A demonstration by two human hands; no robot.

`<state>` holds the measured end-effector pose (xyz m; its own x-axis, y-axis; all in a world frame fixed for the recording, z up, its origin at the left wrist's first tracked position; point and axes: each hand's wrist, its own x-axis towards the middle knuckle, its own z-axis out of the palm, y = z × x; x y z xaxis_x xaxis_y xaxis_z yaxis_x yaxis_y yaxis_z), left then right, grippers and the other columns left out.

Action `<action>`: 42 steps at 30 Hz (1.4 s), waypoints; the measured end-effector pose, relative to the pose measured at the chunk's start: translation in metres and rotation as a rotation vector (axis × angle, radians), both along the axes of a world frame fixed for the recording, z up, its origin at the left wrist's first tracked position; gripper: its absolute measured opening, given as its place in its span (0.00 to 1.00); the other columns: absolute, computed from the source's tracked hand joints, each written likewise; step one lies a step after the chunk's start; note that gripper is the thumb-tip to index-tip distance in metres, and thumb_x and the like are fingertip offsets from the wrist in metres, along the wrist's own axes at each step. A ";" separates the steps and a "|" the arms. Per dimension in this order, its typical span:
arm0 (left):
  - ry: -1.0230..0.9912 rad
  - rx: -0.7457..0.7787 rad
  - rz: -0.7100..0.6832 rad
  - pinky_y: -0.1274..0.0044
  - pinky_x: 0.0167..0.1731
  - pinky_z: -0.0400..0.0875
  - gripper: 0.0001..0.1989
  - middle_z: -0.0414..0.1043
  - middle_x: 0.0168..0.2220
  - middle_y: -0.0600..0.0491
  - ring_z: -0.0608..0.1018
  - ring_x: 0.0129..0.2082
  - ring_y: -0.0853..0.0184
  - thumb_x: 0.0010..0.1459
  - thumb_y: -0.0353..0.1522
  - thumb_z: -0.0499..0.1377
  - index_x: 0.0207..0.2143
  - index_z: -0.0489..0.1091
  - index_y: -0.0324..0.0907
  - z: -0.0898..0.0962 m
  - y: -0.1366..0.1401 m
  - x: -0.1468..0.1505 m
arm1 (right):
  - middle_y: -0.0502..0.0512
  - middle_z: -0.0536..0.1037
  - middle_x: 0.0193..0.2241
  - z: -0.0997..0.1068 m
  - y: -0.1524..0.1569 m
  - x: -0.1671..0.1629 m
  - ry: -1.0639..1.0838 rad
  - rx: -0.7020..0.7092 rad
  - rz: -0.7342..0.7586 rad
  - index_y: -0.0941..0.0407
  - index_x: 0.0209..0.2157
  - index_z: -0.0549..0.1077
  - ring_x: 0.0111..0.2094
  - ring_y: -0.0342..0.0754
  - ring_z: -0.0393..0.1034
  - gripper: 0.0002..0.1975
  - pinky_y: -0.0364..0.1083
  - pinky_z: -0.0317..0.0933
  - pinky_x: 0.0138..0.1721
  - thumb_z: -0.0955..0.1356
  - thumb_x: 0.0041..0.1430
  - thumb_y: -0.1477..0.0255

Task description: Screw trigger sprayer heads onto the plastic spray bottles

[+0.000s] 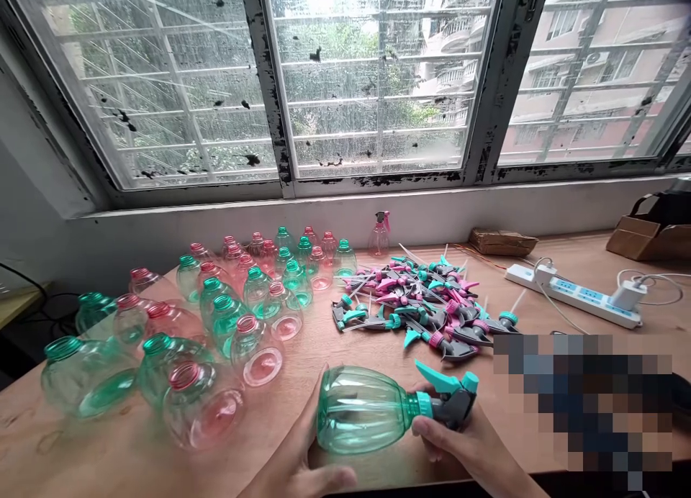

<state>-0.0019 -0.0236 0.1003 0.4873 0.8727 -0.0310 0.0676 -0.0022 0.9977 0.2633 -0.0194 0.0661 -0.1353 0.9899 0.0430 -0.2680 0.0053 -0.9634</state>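
A clear green spray bottle lies on its side in the air above the near edge of the table, its base to the left. My left hand cups the base end, fingers behind it and thumb below. At the other end, the grey and turquoise trigger head sits on the bottle's neck. My right hand is closed around that head, with the thumb at the turquoise collar. Some of its fingers are hidden behind the head.
Several green and pink open bottles stand on the left of the wooden table. A pile of trigger heads lies beyond my hands. An assembled pink spray bottle, a power strip and a brown packet are farther back.
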 end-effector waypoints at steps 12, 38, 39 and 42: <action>-0.053 -0.026 -0.032 0.61 0.70 0.42 0.55 0.44 0.74 0.52 0.51 0.71 0.54 0.57 0.41 0.66 0.69 0.25 0.57 -0.004 0.001 -0.001 | 0.43 0.71 0.17 0.006 0.001 0.000 -0.084 0.019 0.010 0.57 0.39 0.75 0.17 0.41 0.64 0.21 0.42 0.61 0.21 0.76 0.51 0.56; -0.040 -0.058 0.072 0.58 0.67 0.52 0.53 0.50 0.72 0.53 0.56 0.70 0.48 0.54 0.38 0.69 0.70 0.35 0.62 -0.003 -0.004 0.003 | 0.49 0.77 0.20 0.006 0.001 0.000 -0.062 0.013 -0.054 0.56 0.38 0.77 0.15 0.42 0.65 0.22 0.42 0.61 0.18 0.77 0.49 0.54; -0.069 -0.071 0.049 0.58 0.67 0.51 0.54 0.53 0.71 0.52 0.58 0.69 0.48 0.53 0.39 0.70 0.70 0.36 0.61 -0.003 -0.003 0.003 | 0.48 0.77 0.19 0.005 0.001 0.000 -0.062 0.005 -0.056 0.56 0.38 0.77 0.15 0.42 0.65 0.22 0.41 0.61 0.18 0.77 0.48 0.54; -0.160 -0.059 0.021 0.59 0.67 0.51 0.52 0.53 0.71 0.48 0.59 0.69 0.48 0.52 0.45 0.69 0.70 0.40 0.55 -0.003 -0.001 0.002 | 0.46 0.74 0.17 0.002 0.001 0.000 -0.046 -0.014 -0.057 0.56 0.38 0.78 0.16 0.41 0.64 0.22 0.41 0.63 0.18 0.78 0.47 0.55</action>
<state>-0.0002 -0.0250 0.0978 0.4717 0.8818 -0.0057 -0.0931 0.0562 0.9941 0.2633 -0.0185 0.0682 -0.0801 0.9965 0.0242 -0.2235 0.0057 -0.9747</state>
